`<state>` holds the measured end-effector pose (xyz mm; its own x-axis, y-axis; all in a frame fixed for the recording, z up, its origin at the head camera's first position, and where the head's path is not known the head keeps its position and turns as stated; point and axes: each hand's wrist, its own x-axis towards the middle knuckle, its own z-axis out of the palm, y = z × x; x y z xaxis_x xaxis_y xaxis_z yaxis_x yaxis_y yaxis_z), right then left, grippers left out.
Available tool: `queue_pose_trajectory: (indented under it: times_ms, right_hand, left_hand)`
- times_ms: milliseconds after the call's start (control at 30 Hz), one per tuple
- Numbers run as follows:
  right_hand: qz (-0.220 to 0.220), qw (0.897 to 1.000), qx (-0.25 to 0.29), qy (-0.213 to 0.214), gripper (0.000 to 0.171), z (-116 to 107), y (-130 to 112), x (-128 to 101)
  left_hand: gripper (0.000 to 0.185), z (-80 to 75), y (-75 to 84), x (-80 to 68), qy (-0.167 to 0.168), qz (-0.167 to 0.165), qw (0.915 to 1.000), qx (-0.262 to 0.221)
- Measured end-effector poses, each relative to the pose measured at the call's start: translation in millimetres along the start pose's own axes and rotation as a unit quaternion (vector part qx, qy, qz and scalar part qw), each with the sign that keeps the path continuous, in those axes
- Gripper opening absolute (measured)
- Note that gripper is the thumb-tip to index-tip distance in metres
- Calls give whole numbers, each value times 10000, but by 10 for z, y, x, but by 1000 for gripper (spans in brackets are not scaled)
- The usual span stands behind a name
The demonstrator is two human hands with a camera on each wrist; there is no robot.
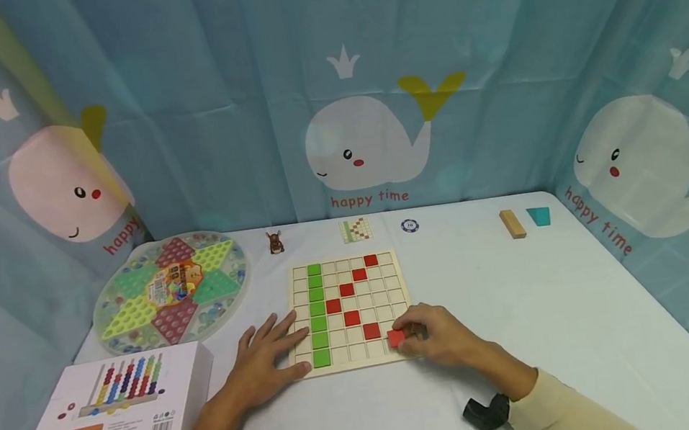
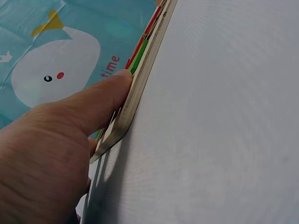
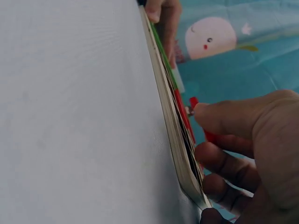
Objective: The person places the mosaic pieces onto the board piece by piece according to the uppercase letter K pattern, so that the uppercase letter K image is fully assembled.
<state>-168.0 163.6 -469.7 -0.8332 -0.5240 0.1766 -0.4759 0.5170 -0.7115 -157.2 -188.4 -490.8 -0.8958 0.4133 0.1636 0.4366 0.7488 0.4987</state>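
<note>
A wooden grid board (image 1: 390, 267) lies on the white table (image 1: 526, 307). It carries a column of green tiles (image 1: 318, 311) and a zigzag of red tiles (image 1: 348, 289). My left hand (image 1: 267, 359) lies flat with straight fingers on the board's left front corner; its thumb (image 2: 100, 100) presses the board's edge (image 2: 140, 86). My right hand (image 1: 434, 335) pinches a red tile (image 1: 396, 337) over the board's front right squares. In the right wrist view the red tile (image 3: 193, 102) sits at the thumb tip, just above the board (image 3: 170, 121).
A round Chinese checkers board (image 1: 171, 288) lies at the back left and an abacus box (image 1: 115, 408) at the front left. A small brown figure (image 1: 275, 242), a pattern card (image 1: 356, 229), a chip (image 1: 409, 225), a wooden block (image 1: 512, 223) and a teal piece (image 1: 539, 216) line the far edge.
</note>
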Motion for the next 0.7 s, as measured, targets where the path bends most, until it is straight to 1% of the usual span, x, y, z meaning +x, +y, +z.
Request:
queue_pose_trajectory:
  times_ms: [67,167,233,433,700]
  right_hand:
    - [65,9999,-66,-108,24,15,9,6]
    - [30,9995,-246,-176,24,28,15,19]
    - [-25,9991,-383,-177,23,34,18,32]
    - [-160,9981,-569,-175,23,42,-1,64]
    - [5,9973,-653,-327,24,43,-6,55]
  left_hand:
    - [63,5,0,1,-8,1,10000,-3]
    - [63,10,0,8,-7,12,10000,-1]
    - [63,12,2,15,2,15,10000,-15]
    - [63,17,-8,41,-8,-1,10000,-5]
    - [63,52,-10,33,-49,-49,10000,-5]
